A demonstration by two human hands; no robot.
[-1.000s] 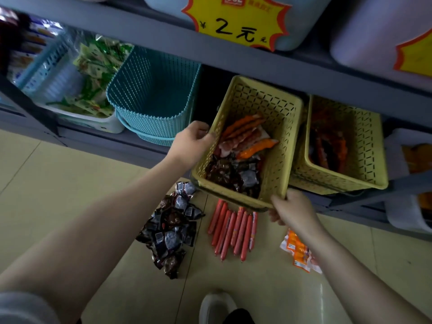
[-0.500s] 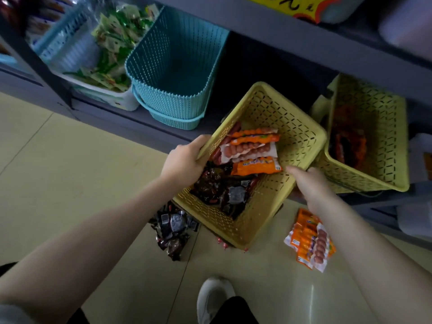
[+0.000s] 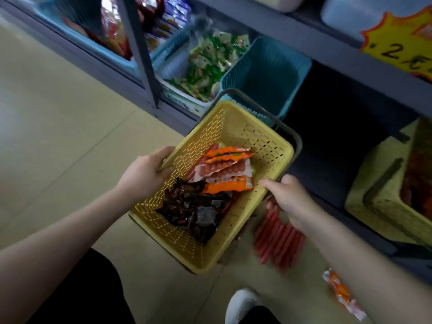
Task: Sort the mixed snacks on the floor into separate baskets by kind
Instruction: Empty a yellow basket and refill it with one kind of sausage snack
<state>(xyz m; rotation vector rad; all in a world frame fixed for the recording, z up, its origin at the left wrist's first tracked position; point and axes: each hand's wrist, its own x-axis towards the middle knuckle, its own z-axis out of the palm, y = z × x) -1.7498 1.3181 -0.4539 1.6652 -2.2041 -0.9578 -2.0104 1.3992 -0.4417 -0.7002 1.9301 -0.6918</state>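
Note:
I hold a yellow perforated basket low over the floor with both hands. My left hand grips its left rim. My right hand grips its right rim. Inside lie orange sausage packs at the far end and dark brown wrapped snacks at the near end. On the floor to the right of the basket lies a row of red sausage sticks, partly behind my right hand. An orange pack lies on the floor beside my right forearm.
A grey shelf unit runs along the back. On its bottom level stand an empty teal basket, a white bin of green packets and a second yellow basket at right. My white shoe is at the bottom edge.
The yellow basket came off the shelf and down toward the floor, moving left. It now covers the dark snack pile that was visible on the floor. Both hands kept their grip.

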